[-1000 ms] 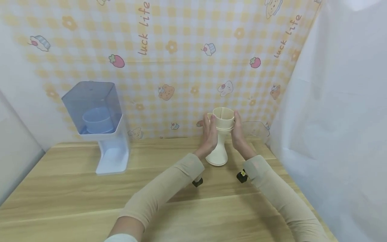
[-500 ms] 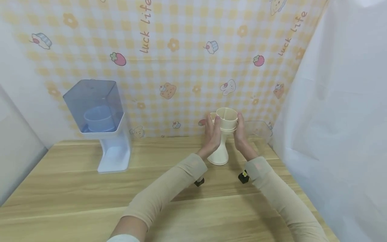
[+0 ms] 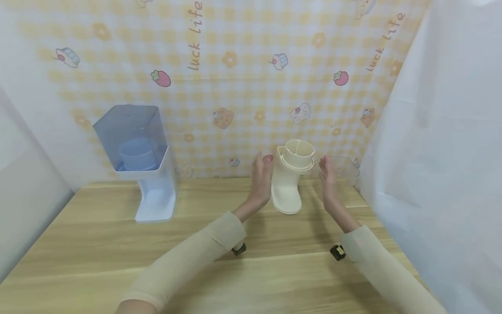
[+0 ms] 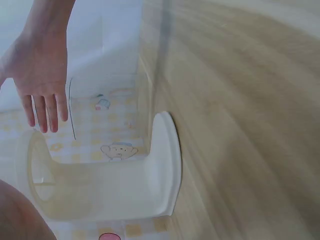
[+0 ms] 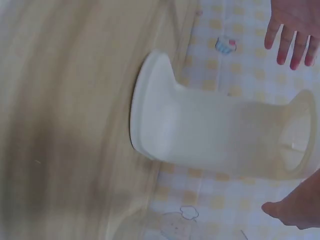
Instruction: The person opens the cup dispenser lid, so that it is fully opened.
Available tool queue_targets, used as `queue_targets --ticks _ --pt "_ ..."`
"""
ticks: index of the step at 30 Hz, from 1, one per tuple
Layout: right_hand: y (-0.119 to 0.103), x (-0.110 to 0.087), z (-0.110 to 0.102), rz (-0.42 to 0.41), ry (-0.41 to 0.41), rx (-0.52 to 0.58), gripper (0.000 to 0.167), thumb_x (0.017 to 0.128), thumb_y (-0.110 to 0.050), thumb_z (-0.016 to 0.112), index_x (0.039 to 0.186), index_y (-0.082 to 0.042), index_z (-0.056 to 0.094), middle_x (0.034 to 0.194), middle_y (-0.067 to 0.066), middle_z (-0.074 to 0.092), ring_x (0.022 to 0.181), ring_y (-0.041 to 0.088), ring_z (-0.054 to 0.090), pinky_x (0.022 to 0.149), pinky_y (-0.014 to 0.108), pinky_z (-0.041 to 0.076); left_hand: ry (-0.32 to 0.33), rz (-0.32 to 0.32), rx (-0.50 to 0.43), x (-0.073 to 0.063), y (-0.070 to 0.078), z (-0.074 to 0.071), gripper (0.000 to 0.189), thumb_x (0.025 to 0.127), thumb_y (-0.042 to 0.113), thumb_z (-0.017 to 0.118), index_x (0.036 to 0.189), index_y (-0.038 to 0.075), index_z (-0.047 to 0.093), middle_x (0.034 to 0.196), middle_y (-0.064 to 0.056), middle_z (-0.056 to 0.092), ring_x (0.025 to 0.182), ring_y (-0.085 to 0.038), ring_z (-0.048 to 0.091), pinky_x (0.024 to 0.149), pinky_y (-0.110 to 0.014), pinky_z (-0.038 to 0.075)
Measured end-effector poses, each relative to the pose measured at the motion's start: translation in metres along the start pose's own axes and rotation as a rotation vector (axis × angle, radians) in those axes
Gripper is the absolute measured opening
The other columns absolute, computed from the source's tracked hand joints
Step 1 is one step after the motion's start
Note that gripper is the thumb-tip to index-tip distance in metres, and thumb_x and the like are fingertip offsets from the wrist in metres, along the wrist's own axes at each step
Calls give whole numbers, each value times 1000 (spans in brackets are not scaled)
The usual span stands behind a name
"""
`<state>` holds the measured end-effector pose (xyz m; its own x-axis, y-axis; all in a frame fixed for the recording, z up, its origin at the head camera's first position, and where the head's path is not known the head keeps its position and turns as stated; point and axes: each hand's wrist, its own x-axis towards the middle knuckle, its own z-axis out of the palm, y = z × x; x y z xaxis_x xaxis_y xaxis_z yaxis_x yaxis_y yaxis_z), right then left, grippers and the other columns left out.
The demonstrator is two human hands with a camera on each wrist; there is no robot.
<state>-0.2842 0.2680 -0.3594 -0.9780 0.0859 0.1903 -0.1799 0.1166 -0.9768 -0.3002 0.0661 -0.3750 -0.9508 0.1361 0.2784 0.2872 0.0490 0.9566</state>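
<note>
A cream dispenser stand stands upright at the back right of the table, with a round divided cup seated in its top ring. My left hand is raised just left of the stand, fingers straight. On the other side, my right hand is held up with its fingers extended and a gap between it and the cup. Neither hand holds anything. In the left wrist view, the stand's base rests flat on the table, and the right hand shows its palm.
A dispenser with a translucent blue-grey box on a white stand is at the back left. Behind my right hand is a clear plastic piece. A checked cloth backs the wooden table; a white sheet hangs on the right.
Both hands have come off the cup and spread apart, left hand to the left and right hand to the right. The stand now shows fully, and the view has shifted slightly.
</note>
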Motion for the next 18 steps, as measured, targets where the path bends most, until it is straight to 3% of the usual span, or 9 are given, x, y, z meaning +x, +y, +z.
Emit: queue_targets --ticks 3,6,12,18 --pt "-4 -20 -3 15 0 24 80 103 -60 14 159 -6 -6 167 14 -1 156 26 2 127 39 0 -67 -12 -8 -16 0 -12 75 103 61 13 160 17 -6 167 -8 -7 155 -33 -5 119 -69 4" --pt "-10 -41 -5 32 34 87 79 104 -58 18 159 -5 -2 167 15 2 156 27 5 127 39 2 -104 -50 -2 -38 3 -24 73 102 63 12 161 22 -6 168 -5 -7 155 -31 -2 119 -68 4" --pt "-18 -88 -11 -4 26 133 72 107 -53 15 158 -4 2 165 17 6 155 30 6 127 38 3 -145 -63 2 -82 16 -49 75 103 61 9 161 15 -4 168 -9 -2 155 -34 1 122 -63 5" --pt "-16 -127 -14 -121 -87 66 58 110 -40 12 155 -4 12 153 -8 31 145 4 28 122 20 18 -236 -57 -29 -123 27 -64 71 105 53 4 159 8 -6 167 -14 -3 154 -36 -1 121 -63 4"
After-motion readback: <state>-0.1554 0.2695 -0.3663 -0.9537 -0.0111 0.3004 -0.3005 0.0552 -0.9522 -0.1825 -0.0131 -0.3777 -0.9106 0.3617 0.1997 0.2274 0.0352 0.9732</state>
